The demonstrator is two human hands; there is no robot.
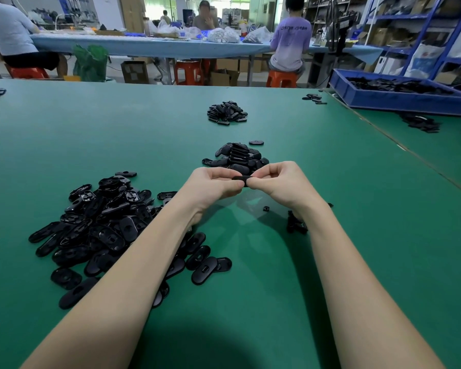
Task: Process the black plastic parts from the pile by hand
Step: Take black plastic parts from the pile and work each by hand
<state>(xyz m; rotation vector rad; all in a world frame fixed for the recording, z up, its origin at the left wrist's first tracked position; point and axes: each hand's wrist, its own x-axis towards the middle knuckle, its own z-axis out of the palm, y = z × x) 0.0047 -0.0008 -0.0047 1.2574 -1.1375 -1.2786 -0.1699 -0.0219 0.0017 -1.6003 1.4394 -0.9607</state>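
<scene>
Big loose pile of black plastic parts [104, 225] sits at lower left on the green bench [330, 262], flat oval pieces with slots, and our left forearm lies across its edge. Mid-frame, our left hand [213, 185] and right hand [280, 182] meet above the bench, both with curled fingers pinching one black part [242, 180] between them, thumbs and fingertips on its ends. Right behind the hands there's a stacked heap [237, 158], and a smaller heap [227, 113] further up the frame. Small black scraps [296, 225] lie under our right wrist. Upper right, a blue bin [399, 98] holds more black parts.
</scene>
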